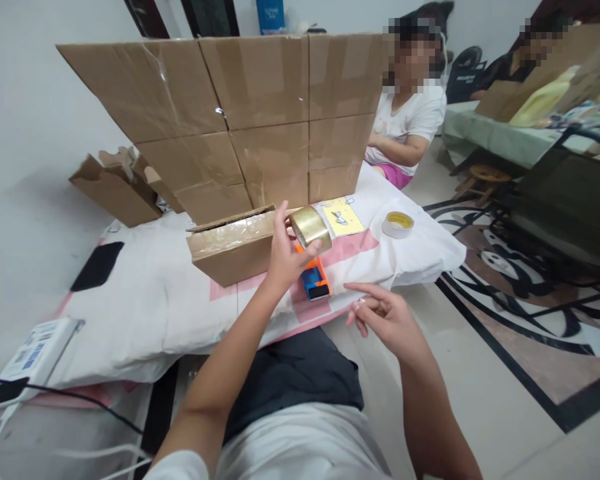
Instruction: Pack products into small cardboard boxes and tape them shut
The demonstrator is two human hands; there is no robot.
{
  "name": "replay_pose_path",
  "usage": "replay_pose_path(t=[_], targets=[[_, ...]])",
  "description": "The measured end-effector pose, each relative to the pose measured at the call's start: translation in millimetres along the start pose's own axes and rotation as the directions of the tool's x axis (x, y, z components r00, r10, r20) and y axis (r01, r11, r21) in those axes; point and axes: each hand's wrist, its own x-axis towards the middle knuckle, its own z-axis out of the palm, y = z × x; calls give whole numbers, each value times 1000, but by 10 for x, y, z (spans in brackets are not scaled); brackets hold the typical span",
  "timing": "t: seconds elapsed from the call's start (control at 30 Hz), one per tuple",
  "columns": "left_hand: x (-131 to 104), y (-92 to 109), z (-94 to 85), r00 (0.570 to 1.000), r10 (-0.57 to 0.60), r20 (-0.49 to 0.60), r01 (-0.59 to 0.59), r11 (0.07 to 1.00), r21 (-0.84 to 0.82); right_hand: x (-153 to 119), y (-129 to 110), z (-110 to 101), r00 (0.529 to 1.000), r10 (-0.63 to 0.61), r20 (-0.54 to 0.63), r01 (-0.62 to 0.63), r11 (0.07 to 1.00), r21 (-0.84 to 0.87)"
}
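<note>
At the table, I see left hand gripping the tape roll, right hand half-open; a slack hold could drop it onto the orange-blue dispenser.

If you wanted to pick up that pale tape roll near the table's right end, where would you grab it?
Probably by its near wall: the right hand could come from above and pinch it, one digit in the hole, one outside. The pale tape roll lies flat, opening upward, with nothing crowding that side.
</note>
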Motion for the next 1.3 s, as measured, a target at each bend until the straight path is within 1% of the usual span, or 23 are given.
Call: replay_pose_path(t=[0.07,0.1,0.17,0.23,0.3,0.33,0.43,0.57,0.73,0.83,0.87,0.9,0.93,0.97,1.0,1.03,1.07,1.1,1.17,1.2,1.23,1.3], targets=[[-183,-25,-104,995,-90,-48,84,991,-108,2,50,143,997,34,73,-35,999,19],[-280,-33,-157,988,-137,-65,128,984,-128,2,78,212,993,54,104,-58,998,28],[-466,-56,-257,966,-237,-102,226,968,-108,2,142,331,985,86,152,-94,995,43],[-621,-102,-328,930,-341,-134,336,940,-63,4,211,419,981,97,171,-108,993,55],[-737,-175,-358,895,-421,-145,418,907,-56,10,277,472,981,98,169,-110,992,59],[-781,-217,-356,884,-445,-144,440,895,-69,13,303,488,982,99,162,-110,992,59],[-865,-336,-306,871,-473,-131,459,879,-127,26,352,507,985,109,136,-117,991,59],[-871,-446,-209,861,-495,-120,472,864,-174,56,393,536,987,116,114,-124,990,60],[-769,-566,-137,882,-458,-109,427,876,-225,105,502,601,993,112,43,-113,994,8],[-712,-657,-125,886,-449,-114,413,878,-242,153,519,514,988,141,62,-136,987,-89],[-698,-687,-124,885,-451,-114,415,876,-244,196,513,448,988,142,55,-134,982,-136],[-687,-715,-125,884,-454,-111,418,875,-246,262,506,368,992,126,19,-120,975,-186],[-680,-740,-125,884,-456,-109,420,873,-248,355,503,280,996,85,-41,-92,967,-237],[-676,-761,-127,883,-456,-107,420,872,-251,477,507,193,993,15,-114,-48,957,-287],[-675,-776,-128,884,-456,-105,419,871,-256,623,519,116,982,-74,-176,12,943,-332],[-676,-786,-130,884,-456,-103,418,870,-262,787,541,57,967,-160,-199,78,928,-365],[-679,-791,-133,885,-454,-102,415,869,-269,957,573,22,957,-229,-179,147,913,-380],[-682,-791,-137,886,-452,-99,412,868,-275,1121,611,14,954,-276,-121,213,902,-375],[-690,-782,-150,890,-447,-93,407,868,-284,1391,700,71,945,-327,16,314,888,-335],[-693,-776,-158,891,-445,-89,405,868,-288,1482,745,126,940,-335,64,338,888,-311],[-697,-770,-166,893,-443,-84,403,868,-291,1541,788,191,938,-337,85,347,893,-287],[-704,-765,-183,894,-442,-74,403,865,-299,1575,860,319,947,-316,61,322,922,-214]])
